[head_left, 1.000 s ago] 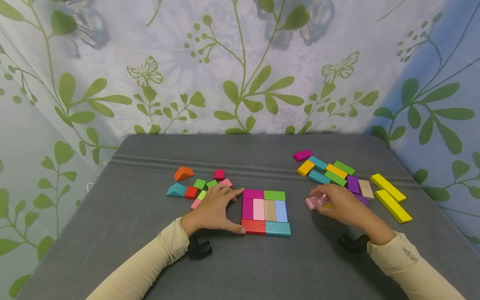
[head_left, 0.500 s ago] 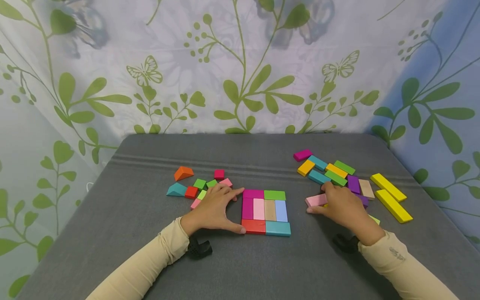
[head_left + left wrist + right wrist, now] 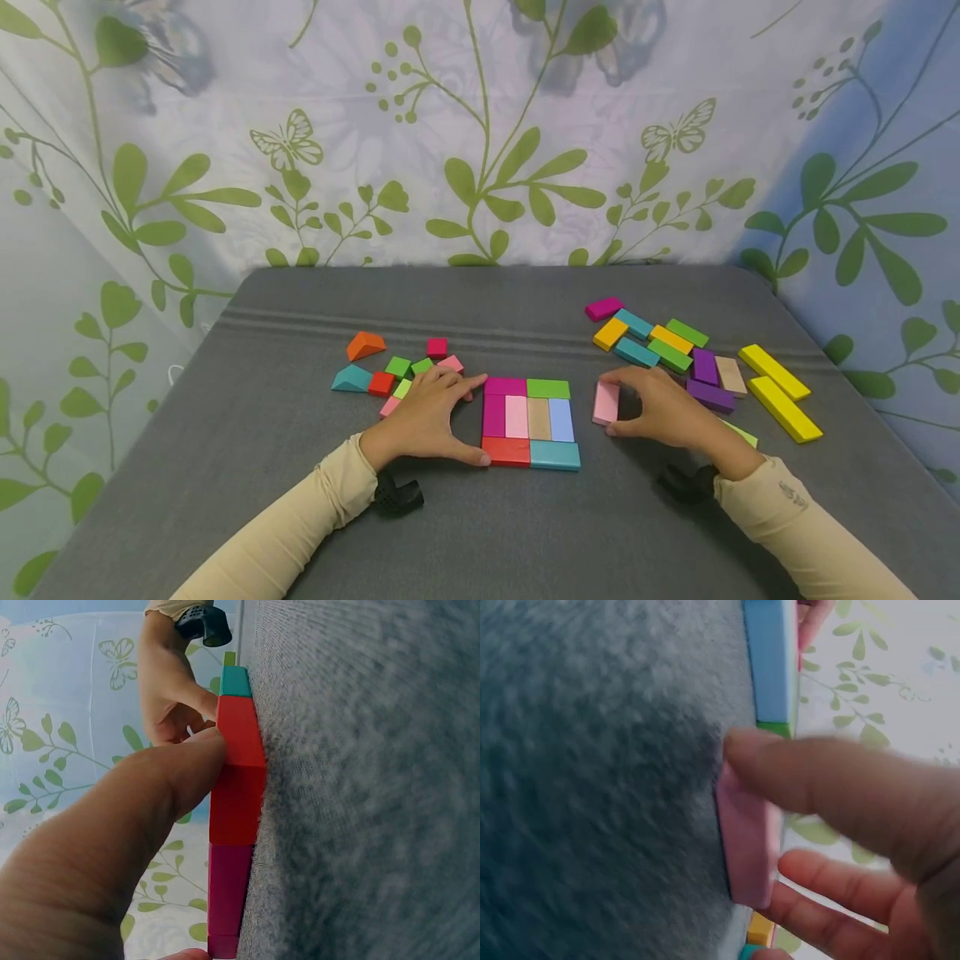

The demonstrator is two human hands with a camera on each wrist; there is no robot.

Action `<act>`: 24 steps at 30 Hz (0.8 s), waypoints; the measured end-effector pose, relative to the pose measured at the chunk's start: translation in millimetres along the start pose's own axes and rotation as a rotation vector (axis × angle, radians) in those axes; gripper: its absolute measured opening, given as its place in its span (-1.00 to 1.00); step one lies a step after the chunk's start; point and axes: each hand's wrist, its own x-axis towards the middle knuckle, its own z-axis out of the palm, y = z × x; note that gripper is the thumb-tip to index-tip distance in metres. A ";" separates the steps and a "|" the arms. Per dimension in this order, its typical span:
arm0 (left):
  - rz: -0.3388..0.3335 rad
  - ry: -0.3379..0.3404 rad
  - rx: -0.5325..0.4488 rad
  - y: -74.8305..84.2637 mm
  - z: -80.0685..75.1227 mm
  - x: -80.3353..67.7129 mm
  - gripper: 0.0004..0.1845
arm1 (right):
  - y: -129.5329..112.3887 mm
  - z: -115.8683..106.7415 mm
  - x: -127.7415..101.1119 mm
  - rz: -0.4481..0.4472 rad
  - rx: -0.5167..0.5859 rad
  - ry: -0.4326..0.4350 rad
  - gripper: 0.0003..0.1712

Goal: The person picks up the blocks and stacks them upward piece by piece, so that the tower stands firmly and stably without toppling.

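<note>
A flat square of coloured blocks (image 3: 531,421) lies mid-table on the grey cloth. My left hand (image 3: 474,419) rests against its left side, index finger on the magenta top corner and thumb (image 3: 150,802) pressed to the red block (image 3: 240,742). My right hand (image 3: 606,407) pinches a pink block (image 3: 604,397) between thumb and index finger, lengthwise, a short gap right of the square. In the right wrist view the pink block (image 3: 750,840) sits just short of the light blue block (image 3: 769,660).
Loose small blocks lie left of the square, among them an orange wedge (image 3: 366,344) and a teal wedge (image 3: 352,379). Several bars (image 3: 660,346) and two long yellow bars (image 3: 780,392) lie at the right. A leaf-print curtain stands behind the grey table (image 3: 480,533).
My right hand has carried the pink block leftward towards the square and turned it from crosswise to lengthwise. The left hand has stayed against the square.
</note>
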 end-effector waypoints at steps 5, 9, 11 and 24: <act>0.002 0.000 0.006 -0.9 0.2 0.0 0.19 | 3.5 -6.1 0.3 0.028 0.009 -0.034 -0.17; 0.001 -0.001 0.004 0.0 -0.5 -0.4 0.19 | -12.0 -11.7 1.6 0.059 0.001 -0.014 -0.30; -0.003 -0.005 0.003 0.1 -0.4 -0.4 0.20 | -15.1 -10.4 3.9 0.046 0.001 0.017 -0.33; -0.008 -0.007 0.000 -0.7 1.7 0.4 0.21 | -52.5 11.4 27.6 -0.102 0.057 0.025 -0.35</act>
